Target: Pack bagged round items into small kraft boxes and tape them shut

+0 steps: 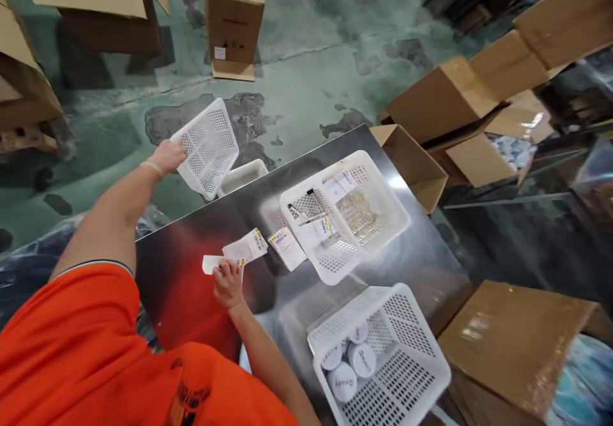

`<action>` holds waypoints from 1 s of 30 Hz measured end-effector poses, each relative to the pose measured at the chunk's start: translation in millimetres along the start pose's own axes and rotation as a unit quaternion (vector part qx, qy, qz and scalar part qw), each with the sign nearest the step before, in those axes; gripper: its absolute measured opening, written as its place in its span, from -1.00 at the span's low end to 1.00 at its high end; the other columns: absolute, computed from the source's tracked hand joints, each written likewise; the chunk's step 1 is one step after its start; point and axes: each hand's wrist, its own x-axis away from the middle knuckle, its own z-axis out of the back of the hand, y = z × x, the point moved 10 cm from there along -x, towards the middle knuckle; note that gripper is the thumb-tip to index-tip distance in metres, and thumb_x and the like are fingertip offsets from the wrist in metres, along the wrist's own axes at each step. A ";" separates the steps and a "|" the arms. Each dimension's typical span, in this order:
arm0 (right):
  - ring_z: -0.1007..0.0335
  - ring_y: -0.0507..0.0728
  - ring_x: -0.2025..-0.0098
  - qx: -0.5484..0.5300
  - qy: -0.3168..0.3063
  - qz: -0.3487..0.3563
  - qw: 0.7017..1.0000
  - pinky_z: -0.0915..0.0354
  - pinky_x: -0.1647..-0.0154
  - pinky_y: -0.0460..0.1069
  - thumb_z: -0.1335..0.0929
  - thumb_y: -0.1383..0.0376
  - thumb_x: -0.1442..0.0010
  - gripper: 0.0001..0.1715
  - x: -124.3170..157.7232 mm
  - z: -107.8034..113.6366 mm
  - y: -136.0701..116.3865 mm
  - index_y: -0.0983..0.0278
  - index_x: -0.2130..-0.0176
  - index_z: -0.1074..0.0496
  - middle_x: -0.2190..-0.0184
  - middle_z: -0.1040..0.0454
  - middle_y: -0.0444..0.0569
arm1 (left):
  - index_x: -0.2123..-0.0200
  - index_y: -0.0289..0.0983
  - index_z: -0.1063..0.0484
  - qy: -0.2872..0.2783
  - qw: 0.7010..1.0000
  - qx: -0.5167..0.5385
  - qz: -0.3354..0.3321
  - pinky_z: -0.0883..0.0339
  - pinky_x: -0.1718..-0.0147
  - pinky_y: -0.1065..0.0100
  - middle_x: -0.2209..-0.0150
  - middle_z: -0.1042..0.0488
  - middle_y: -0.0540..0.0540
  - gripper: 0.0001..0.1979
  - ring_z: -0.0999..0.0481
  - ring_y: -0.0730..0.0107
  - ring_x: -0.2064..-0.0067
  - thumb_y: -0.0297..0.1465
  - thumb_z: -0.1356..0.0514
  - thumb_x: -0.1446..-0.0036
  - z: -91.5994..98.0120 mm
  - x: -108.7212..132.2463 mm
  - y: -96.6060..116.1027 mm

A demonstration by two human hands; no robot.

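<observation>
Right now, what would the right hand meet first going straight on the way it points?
The white slip that the right hand seems to touch; beyond it, probably the metal tabletop, though depth is unclear.

Head-worn view, looking forward, angled down

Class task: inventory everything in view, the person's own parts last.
Table: one, silvery metal, centre
Divided basket: one, white, on table
Paper labels: several, white and yellow, table and divided basket
Pens: apparently two, black, divided basket
Looped bands: several, yellowish, divided basket
Deep basket: one, white, lower right
Round printed items: at least four, white, deep basket
Tilted basket: one, white, upper left
Bin: one, white, past table edge
Cardboard boxes: several, brown, around table
Floor: one, green, beyond table
Shirt: one, orange, lower left
Left hand: one, bare, on tilted basket
Right hand: one, bare, on paper labels
</observation>
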 end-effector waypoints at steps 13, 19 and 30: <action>-0.42 0.33 -0.06 -0.032 -0.054 0.014 0.998 -0.32 0.05 0.14 -0.48 0.32 -0.20 -0.67 23.3 -12.8 -12.5 0.15 0.02 -0.62 -0.03 -0.58 0.13 | -0.11 -0.28 -0.66 -0.038 0.967 0.246 0.049 -0.39 -0.20 0.16 -0.15 -0.64 -0.26 -0.61 -0.54 0.03 -0.23 -0.56 -0.24 -0.25 -97.9 -78.8 52.8; -0.49 0.26 -0.04 -0.022 -0.033 0.030 0.999 -0.34 0.09 0.09 -0.46 0.25 -0.35 -0.83 -3.4 4.7 -21.4 0.16 0.05 -0.63 -0.02 -0.65 0.06 | -0.51 -0.39 -0.34 -0.003 0.982 0.188 0.005 -0.21 -0.43 -0.22 -0.42 -0.43 -0.48 -0.38 -0.36 -0.30 -0.46 -0.27 -0.03 -0.51 -79.9 34.7 121.3; -0.56 -0.11 -0.05 -0.174 -0.006 -0.108 0.979 -0.33 -0.05 -0.17 -0.47 0.48 -0.41 -0.81 -60.0 85.3 -12.3 0.24 0.25 -0.59 0.18 -0.68 -0.35 | -0.62 0.24 -0.02 0.035 0.996 0.079 -0.025 -0.13 -0.38 -0.61 -0.68 -0.03 0.01 -0.05 -0.10 -0.58 -0.60 0.07 -0.04 -0.15 -80.3 108.1 129.9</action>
